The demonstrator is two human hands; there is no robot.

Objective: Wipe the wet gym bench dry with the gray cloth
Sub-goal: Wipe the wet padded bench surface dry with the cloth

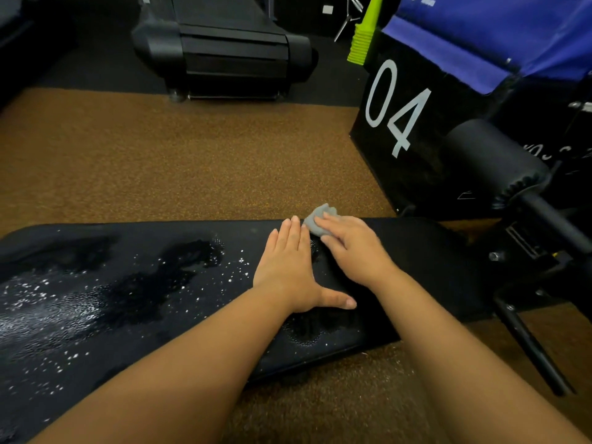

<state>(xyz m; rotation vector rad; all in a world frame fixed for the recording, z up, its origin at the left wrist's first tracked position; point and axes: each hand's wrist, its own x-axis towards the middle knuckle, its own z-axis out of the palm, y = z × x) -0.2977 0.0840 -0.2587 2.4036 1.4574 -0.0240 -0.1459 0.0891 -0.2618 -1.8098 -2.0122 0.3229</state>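
Gray and crumpled into a small wad, the cloth [317,222] sits at the far edge of the bench [426,251], partly poking out past the fingertips that cover it. Its surface looks soft and bunched, with a rounded fold sticking up toward the floor beyond. The right hand [350,248] lies over the cloth with its fingers curled down onto it, grasping the wad against the padding. Just beside it, the left hand [290,270] rests flat on the bench, fingers straight and together, thumb spread out toward the near side; it holds nothing.

The bench is black padded vinyl running across the view. Its left part is wet: dark glossy patches and many bright droplets [57,302] catch the light, thickest near the left edge and thinning toward the hands. A smaller damp patch [304,331] shows near the front edge, under the left forearm. The stretch to the right of the hands looks matte.

Brown speckled flooring [179,155] lies beyond and in front of the bench. A black box [397,107] marked "04" in white stands at the upper right, with a blue padded block [499,36] above it and a lime-green stack of cones [362,43] at its corner. A black roller pad [493,161] on a metal frame sits at the bench's right end. A treadmill [230,49] stands farther back.
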